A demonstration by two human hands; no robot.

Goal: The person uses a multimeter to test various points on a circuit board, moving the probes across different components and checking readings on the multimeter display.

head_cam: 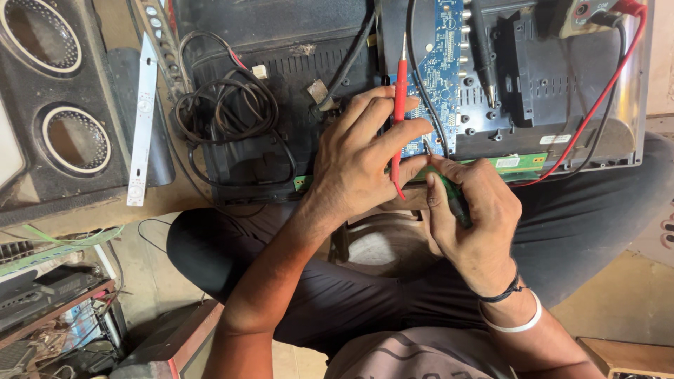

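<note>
Red plastic forms the slim test probe (399,105) pinched in the left hand (358,158), its metal tip pointing away from the person and its thin red tail poking out just below the fingers. The thumb and forefinger press together around the probe's middle, and the other fingers curl beside them. Just beyond those fingertips lies a blue circuit board (442,63), narrow and studded with small parts, set on the dark back panel (295,84) of an opened flat appliance resting on the person's lap. The right hand (470,217) touches the left, its fingers closed around a green-handled tool (449,193) whose metal point meets the board's lower edge. A red wire (597,105) runs from past the right fingers to a meter (586,14). Coiled black cable (225,109) lies left of the left hand.
</note>
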